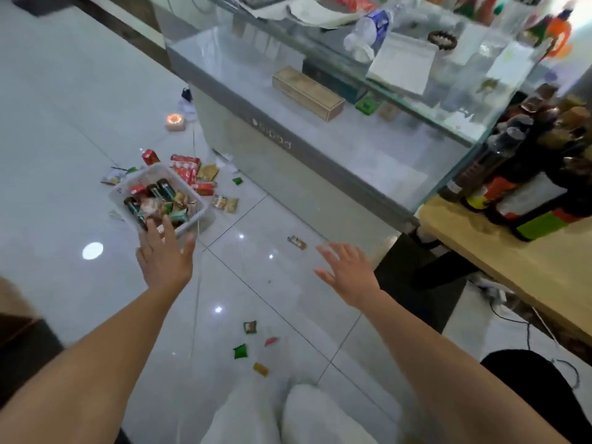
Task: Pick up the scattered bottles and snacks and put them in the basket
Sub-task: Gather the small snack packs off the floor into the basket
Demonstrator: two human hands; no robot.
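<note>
White tiled floor: glossy, smooth, mirrors ceiling lights. White rectangular plastic basket: smooth, low sheen. Dark bottles in it: shiny. Small green snack packet, near on the floor: crinkled glossy foil. Clear glass display case: reflective. Long tan box inside: matt wood. Pale worktop, right: matt wood look.

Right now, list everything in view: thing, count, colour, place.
basket: one, white, floor left of centre
bottles: about three, dark with green labels, in the basket
loose snacks: several, red, gold and green, floor around the basket
small packets: four, green, pink, yellow, floor in the near foreground
small wrapper: one, brownish, floor between the hands
display counter: one, grey and glass, right of the basket
wooden box: one, tan, inside the counter
table: one, light wood, far right, carrying dark bottles
left hand: one, open, at the basket's near edge
right hand: one, open, above the floor
</note>
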